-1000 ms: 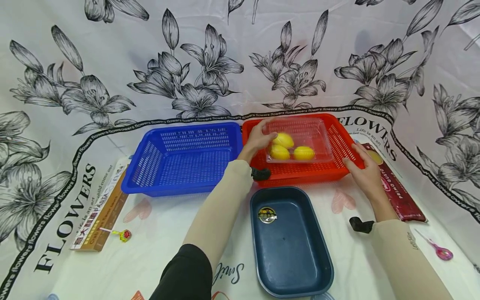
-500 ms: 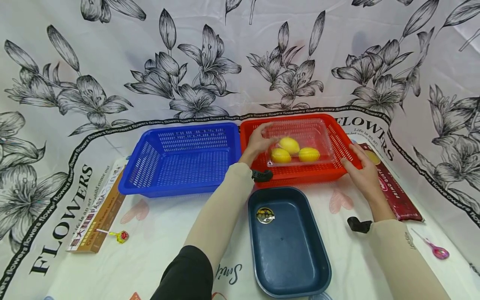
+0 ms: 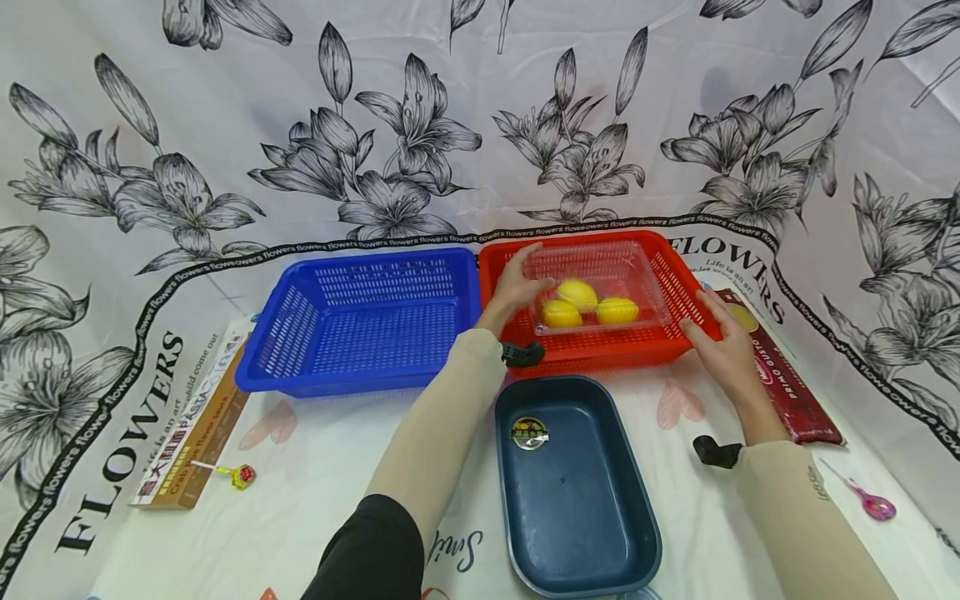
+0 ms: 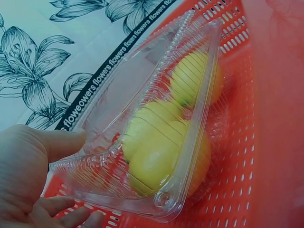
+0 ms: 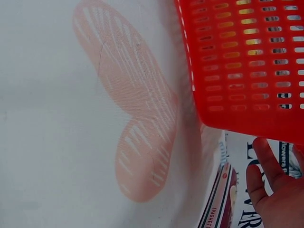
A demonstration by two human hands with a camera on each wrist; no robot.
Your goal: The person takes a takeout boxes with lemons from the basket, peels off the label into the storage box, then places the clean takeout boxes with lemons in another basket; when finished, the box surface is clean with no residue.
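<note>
A clear plastic clamshell box (image 3: 652, 287) with three lemons (image 3: 576, 295) inside lies in the red plastic basket (image 3: 592, 360). My left hand (image 3: 516, 287) is at the box's left end. In the left wrist view, its thumb lies by the box's corner, and the other fingers spread loosely below, not curled round it. My right hand (image 3: 723, 350) is at the basket's right end, its fingers extended. Fingertips meet the basket's rim in the right wrist view, with no curl around it visible.
A blue basket (image 3: 375, 333) stands left of the red one. Nearer is a dark blue tray (image 3: 577, 508) with a round gold label (image 3: 529, 433). Pasta box (image 3: 198, 425) and lollipop (image 3: 242, 477) lie left; red spaghetti pack (image 3: 787, 375) and pink-handled item (image 3: 876, 505) lie right.
The clamshell box has settled lower in the red basket, and its lemons have shifted to the right. My left hand's fingers have loosened from the box. The right hand stays at the basket's end.
</note>
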